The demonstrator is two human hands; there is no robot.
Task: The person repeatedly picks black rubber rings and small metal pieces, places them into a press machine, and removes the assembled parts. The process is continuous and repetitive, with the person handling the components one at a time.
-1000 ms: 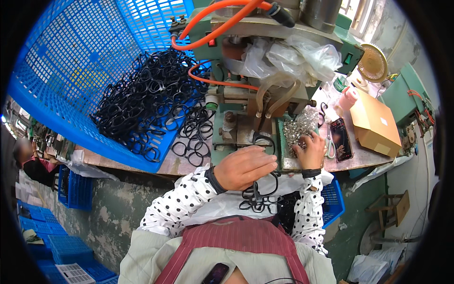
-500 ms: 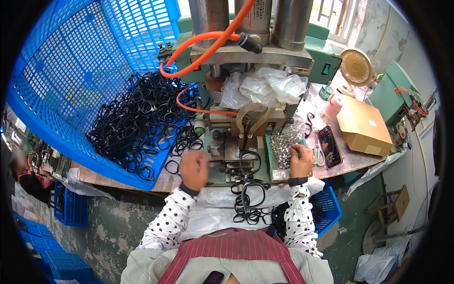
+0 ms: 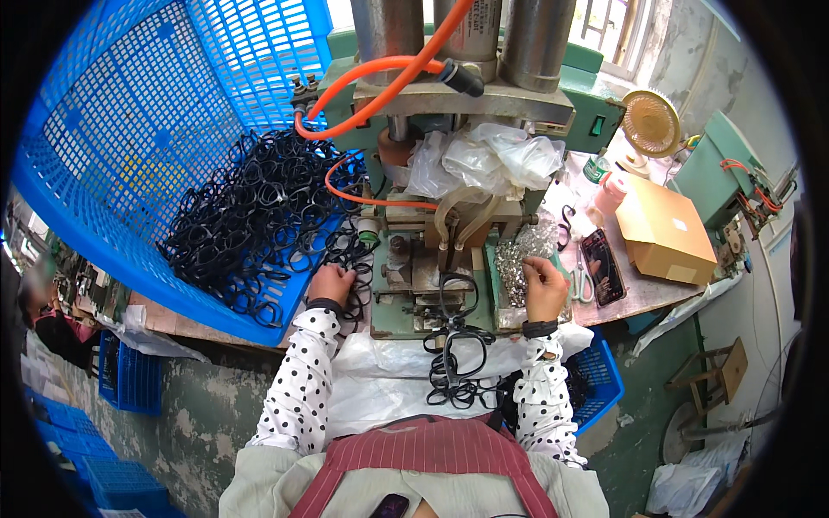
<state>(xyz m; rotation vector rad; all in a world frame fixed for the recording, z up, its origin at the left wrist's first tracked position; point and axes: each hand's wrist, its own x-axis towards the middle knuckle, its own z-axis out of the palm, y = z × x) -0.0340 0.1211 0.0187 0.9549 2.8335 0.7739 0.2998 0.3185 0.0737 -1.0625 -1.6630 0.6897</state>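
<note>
Landmark: green press machine (image 3: 432,276), centre.
- Left of it: blue mesh basket (image 3: 138,155), tilted, holding a heap of black frames (image 3: 250,224); left hand (image 3: 331,283) rests on the frames at its lower edge.
- Right of it: pile of small metal parts (image 3: 518,259); right hand (image 3: 546,289) touching them.
- Front of it: loose black frames (image 3: 458,367) on white sheet.
- Above it: orange hose (image 3: 389,69).
- Far right: cardboard box (image 3: 665,229), small fan (image 3: 652,123).

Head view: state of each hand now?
Left hand: fingers on black frames, grip cannot be told.
Right hand: fingers at small metal parts, grip cannot be told.
</note>
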